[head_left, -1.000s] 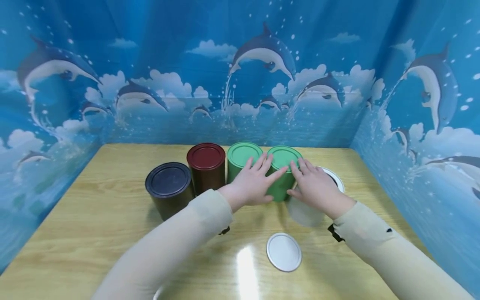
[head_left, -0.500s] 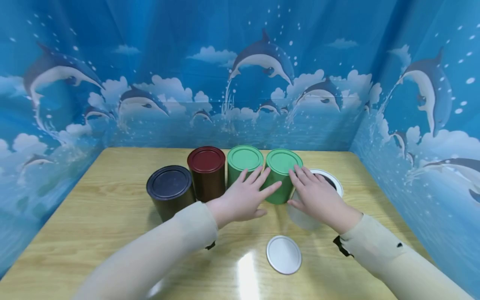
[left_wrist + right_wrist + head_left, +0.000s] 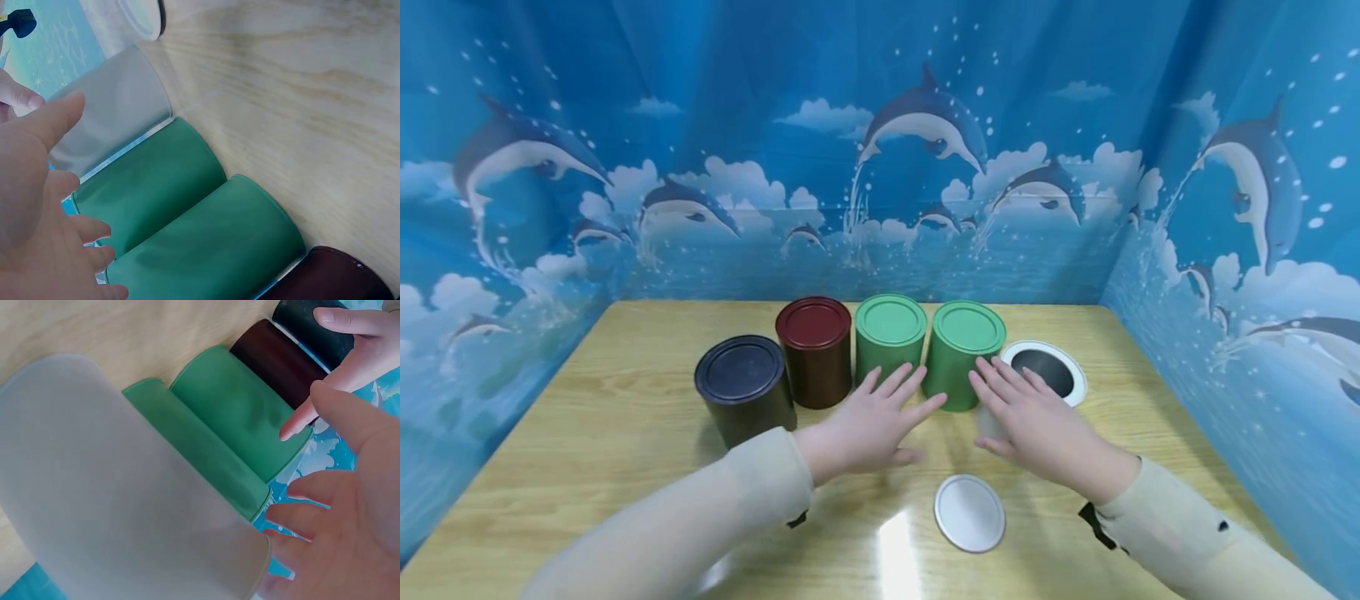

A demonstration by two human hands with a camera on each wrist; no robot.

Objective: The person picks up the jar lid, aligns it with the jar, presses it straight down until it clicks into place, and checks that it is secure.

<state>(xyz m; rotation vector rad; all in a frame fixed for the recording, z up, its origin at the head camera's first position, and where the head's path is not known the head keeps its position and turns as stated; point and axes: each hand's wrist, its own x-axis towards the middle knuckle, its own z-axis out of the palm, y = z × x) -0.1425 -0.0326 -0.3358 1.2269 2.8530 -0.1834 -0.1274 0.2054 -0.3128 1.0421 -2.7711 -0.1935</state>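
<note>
My left hand [image 3: 868,425] is held with fingers spread in front of the left green can [image 3: 891,329], holding nothing. My right hand [image 3: 1041,425], fingers straight, hovers by the white can [image 3: 1075,392], whose top is uncovered and shows a dark inside. The right green can [image 3: 968,333] has its lid on and stands between the other green can and the white one. In the right wrist view, the white can [image 3: 112,481] fills the left side, beside my right hand [image 3: 356,506]. A round silvery-white lid [image 3: 969,513] lies flat on the table, nearer to me.
Left of the green cans stand a dark red can [image 3: 813,333] and, closer to me, a black can [image 3: 741,379], both lidded. The wooden table [image 3: 647,500] meets a blue dolphin-print curtain [image 3: 760,242] behind the cans.
Both hands have drawn back toward me from the green cans' lids, the left one also moving left. The cans and the loose lid keep their places while the head view tilts slightly.
</note>
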